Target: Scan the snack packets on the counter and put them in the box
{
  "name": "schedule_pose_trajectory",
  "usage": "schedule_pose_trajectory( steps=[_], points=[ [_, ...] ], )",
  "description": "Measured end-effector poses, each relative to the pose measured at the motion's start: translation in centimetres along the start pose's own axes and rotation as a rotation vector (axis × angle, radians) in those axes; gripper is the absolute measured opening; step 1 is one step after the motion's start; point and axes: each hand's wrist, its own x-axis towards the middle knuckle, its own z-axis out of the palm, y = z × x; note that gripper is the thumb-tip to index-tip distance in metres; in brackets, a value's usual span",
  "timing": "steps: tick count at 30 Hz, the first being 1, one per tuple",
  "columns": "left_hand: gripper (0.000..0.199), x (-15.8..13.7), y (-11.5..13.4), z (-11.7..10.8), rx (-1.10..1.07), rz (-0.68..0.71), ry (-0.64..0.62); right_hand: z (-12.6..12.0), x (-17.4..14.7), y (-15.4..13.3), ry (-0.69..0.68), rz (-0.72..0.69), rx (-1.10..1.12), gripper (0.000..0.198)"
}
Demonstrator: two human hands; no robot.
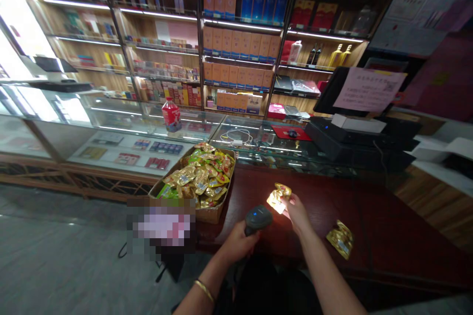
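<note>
My left hand [238, 243] is wrapped round the handle of a dark barcode scanner [258, 217], which has a small blue light on top. The scanner's head points toward a gold foil snack packet [276, 199], brightly lit in front of it. Pinched at its right edge, that packet is in my right hand [295, 210], just above the dark red counter. Another gold packet [340, 239] lies on the counter to the right of my right forearm. Left of both hands, a cardboard box [211, 214] is heaped with similar gold and some green packets.
Behind the wooden counter [373, 216] runs a glass display case [192, 125] with a red bottle [171, 114], a white cable [236, 136] and a mouse [292, 133] on it. A monitor [327, 91] stands at the right. Lit shelves of boxes line the back wall.
</note>
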Motion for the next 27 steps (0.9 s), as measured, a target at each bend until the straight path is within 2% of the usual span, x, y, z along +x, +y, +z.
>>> schedule_pose_trajectory(
  steps=[3,9,17,22,27],
  points=[
    [0.042,0.0,-0.2,-0.1,-0.014,0.001,-0.016,0.2,-0.4,0.1,0.021,0.096,0.057,0.041],
    [0.043,0.1,-0.3,-0.2,-0.023,0.016,-0.026,0.4,-0.8,0.3,0.013,0.123,0.081,0.041],
    [0.030,0.1,-0.2,0.0,0.019,-0.003,-0.012,0.7,-1.1,0.0,0.000,0.087,0.041,0.053],
    [0.033,0.1,0.1,0.1,-0.021,-0.015,0.003,1.0,-1.1,0.2,-0.011,0.083,0.031,0.053],
    [0.037,0.1,0.4,0.1,-0.050,-0.037,0.017,2.9,1.0,-1.3,0.013,-0.031,0.063,0.048]
  ],
)
